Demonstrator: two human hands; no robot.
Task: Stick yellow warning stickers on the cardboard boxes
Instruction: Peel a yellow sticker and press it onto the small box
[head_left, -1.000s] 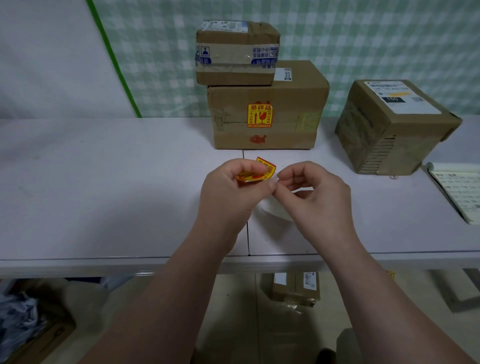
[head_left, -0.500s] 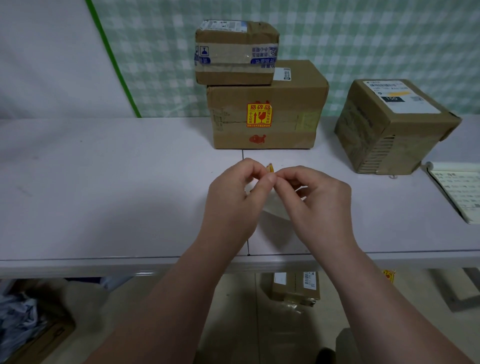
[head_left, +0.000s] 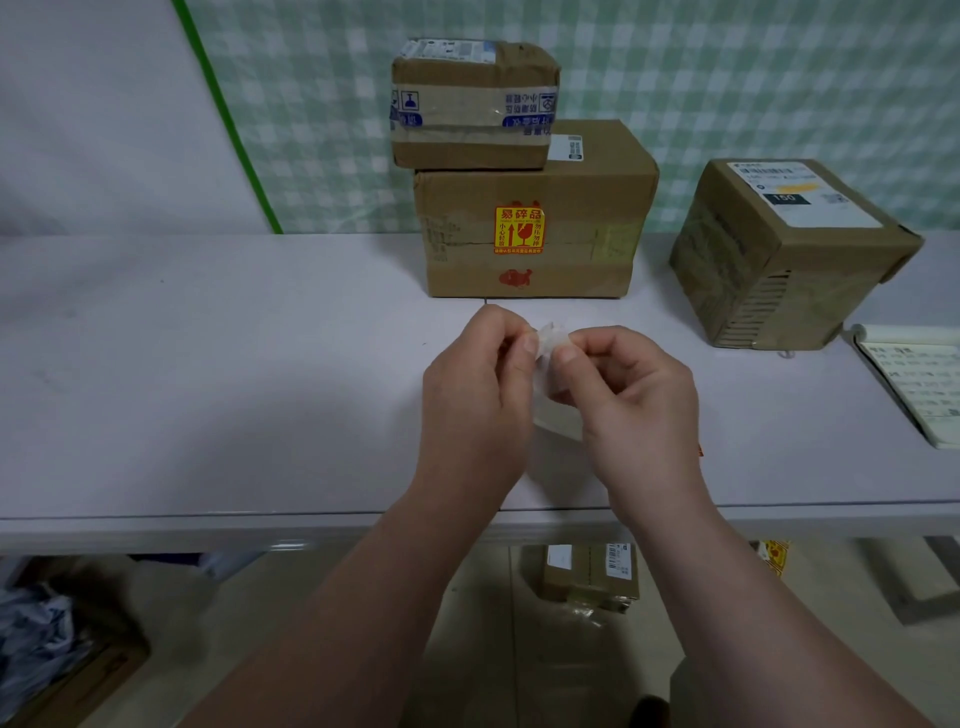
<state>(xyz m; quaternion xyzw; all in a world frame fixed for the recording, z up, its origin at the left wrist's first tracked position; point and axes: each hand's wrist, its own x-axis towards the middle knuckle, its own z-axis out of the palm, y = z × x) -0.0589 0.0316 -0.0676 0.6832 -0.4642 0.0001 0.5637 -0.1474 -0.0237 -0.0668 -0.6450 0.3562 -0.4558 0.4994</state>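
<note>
My left hand (head_left: 475, 384) and my right hand (head_left: 628, 395) meet over the white table (head_left: 208, 374), both pinching a small sticker (head_left: 549, 336) between thumb and fingertips. Only its pale whitish side shows; a piece of translucent backing hangs below it between the hands. Behind them a large cardboard box (head_left: 566, 208) carries a yellow warning sticker (head_left: 518, 230) on its front. A smaller taped box (head_left: 472, 104) sits on top of it. A third cardboard box (head_left: 779, 260) stands tilted at the right, with a white shipping label on top.
A notepad (head_left: 919, 379) lies at the table's right edge. Under the table a small box (head_left: 592, 574) sits on the floor, a yellow sticker sheet (head_left: 774, 556) shows at the right, and crumpled bags (head_left: 36, 634) fill a carton at the left.
The sticker's yellow face showed above my left fingers a second ago. Both hands then closed together on it, and now only its pale side shows between the fingertips.
</note>
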